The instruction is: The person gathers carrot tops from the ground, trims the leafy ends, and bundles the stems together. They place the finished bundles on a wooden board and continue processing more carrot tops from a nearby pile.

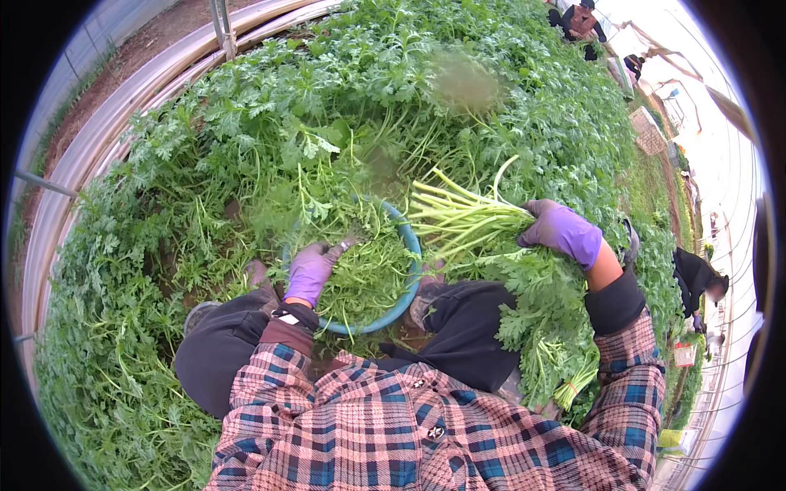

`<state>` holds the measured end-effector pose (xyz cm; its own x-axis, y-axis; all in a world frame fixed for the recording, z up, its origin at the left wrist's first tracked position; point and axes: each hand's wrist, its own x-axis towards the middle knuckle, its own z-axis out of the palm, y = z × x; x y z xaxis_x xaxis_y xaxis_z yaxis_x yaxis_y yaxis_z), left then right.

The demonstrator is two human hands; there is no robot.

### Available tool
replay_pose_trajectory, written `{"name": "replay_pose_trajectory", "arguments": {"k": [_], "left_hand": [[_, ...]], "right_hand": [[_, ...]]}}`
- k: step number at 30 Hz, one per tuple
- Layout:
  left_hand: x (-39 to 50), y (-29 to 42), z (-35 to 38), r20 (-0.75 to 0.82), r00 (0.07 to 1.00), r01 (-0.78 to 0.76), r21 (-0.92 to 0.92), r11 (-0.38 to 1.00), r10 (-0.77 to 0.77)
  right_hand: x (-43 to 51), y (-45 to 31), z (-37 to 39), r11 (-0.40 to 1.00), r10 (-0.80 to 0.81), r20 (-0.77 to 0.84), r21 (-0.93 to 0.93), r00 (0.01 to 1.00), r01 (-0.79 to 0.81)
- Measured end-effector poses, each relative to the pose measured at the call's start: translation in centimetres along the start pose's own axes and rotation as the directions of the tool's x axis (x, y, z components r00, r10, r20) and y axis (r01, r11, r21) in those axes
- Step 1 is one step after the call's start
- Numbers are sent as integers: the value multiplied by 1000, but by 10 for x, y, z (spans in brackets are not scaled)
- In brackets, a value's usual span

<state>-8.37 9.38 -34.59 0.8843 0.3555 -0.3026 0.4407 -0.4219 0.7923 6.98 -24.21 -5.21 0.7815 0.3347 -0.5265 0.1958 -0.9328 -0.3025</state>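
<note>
My right hand, in a dirt-stained purple glove, grips a thick bunch of chrysanthemum greens. Its pale cut stems fan out to the left, while the leaves hang below the hand. My left hand, gloved the same way, is over the left side of a round blue tub between my knees. Loose leaves and thin sprigs fill the tub. The left fingertips are dark against the greens, and whether they pinch anything is unclear. By my right thigh lies a bunch tied with a red band.
Dense growing greens surround me inside a plastic-covered greenhouse. At left, rolled plastic sheeting runs past a metal post. Co-workers crouch or bend at upper right and far right. Crates stand along the right side.
</note>
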Motion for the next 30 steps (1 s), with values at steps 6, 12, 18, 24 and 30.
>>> {"name": "replay_pose_trajectory", "arguments": {"k": [6,12,18,24,30], "left_hand": [[-32,83,18,343,939,-40,114,993,-2],[-81,158,38,554,664,404,-831,382,503],[-56,185,2,164,923,225,-964,-140,349],[-30,203,-54,36,979,83,-969,-235,198],[-31,204,-89,184,818,188,-981,49,545]], "right_hand": [[-6,-41,25,928,-164,-207,-364,965,79],[-13,-63,59,671,-656,-424,-707,625,225],[-13,-77,112,532,-753,-454,-846,477,33],[-23,-85,144,684,-727,-558,-642,400,347],[-3,-82,126,588,-427,-640,340,639,734]]}}
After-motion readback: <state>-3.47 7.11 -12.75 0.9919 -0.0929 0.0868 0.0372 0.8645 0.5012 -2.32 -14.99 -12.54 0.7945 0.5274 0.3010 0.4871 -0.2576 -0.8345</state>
